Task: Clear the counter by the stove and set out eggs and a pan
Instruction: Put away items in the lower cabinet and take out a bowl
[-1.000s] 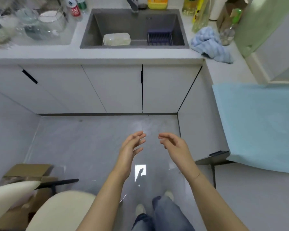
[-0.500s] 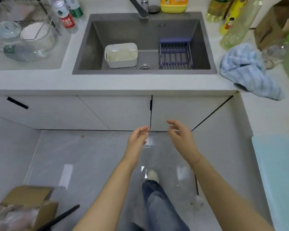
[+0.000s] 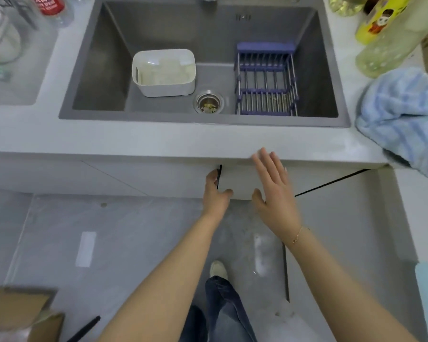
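My left hand (image 3: 216,191) hooks its fingers, I think, round the edge of the cabinet door (image 3: 242,181) under the sink (image 3: 208,70) at twelve o'clock; my right hand (image 3: 273,186) hovers spread. I should pull steadily. No pan or eggs visible.

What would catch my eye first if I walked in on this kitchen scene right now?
Probably the two hands at the cabinet under the sink: the left hand curls its fingers round the edge of a cabinet door, while the right hand is spread flat in front of it. Above, the grey sink holds a white tub and a purple rack, and a blue towel lies crumpled on the counter to the right.
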`<control>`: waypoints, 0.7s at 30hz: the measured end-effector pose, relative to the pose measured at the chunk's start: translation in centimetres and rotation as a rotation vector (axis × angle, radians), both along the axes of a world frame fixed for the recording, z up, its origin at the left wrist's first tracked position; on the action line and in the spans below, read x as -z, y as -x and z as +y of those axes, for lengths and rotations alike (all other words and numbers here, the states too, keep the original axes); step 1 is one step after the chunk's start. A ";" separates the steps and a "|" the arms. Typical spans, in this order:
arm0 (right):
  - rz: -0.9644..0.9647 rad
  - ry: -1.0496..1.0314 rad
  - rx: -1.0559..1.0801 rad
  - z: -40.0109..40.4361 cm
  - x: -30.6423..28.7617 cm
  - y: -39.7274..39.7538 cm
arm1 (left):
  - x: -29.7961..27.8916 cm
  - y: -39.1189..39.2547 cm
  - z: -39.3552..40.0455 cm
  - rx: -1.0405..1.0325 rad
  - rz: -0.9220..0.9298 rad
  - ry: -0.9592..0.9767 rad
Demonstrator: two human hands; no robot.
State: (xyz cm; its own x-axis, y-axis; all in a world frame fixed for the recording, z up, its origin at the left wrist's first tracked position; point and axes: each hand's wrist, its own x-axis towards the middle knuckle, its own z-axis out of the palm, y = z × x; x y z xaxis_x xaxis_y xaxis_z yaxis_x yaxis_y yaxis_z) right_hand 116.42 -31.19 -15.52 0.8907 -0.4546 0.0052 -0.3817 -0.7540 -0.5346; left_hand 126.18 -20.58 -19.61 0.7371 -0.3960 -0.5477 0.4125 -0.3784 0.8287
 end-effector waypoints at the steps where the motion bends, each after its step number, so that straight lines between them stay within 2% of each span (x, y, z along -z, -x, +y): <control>1: -0.020 -0.004 -0.003 0.0 0.3 -0.1 | 0.5 -0.3 0.4 0.038 -0.018 -0.001; 4: -0.097 -0.061 0.026 0.6 0.4 -0.1 | 2.4 -1.1 2.0 0.175 -0.159 -0.004; 7: -0.191 -0.131 0.081 2.5 0.8 0.6 | 3.8 -1.5 3.1 0.237 -0.218 0.050; 10: -0.191 -0.291 0.140 5.1 1.6 1.3 | 4.3 -0.6 4.5 0.209 -0.155 0.117; 15: -0.083 -0.710 0.331 9.3 1.8 0.2 | 4.5 4.5 11.2 0.201 -0.068 0.141; 19: -0.003 -1.007 0.351 13.6 1.9 -1.5 | 4.0 8.7 19.3 0.078 0.035 0.138; 21: 0.058 -1.076 0.305 16.2 1.8 -2.3 | 4.0 9.9 22.9 0.022 0.035 0.123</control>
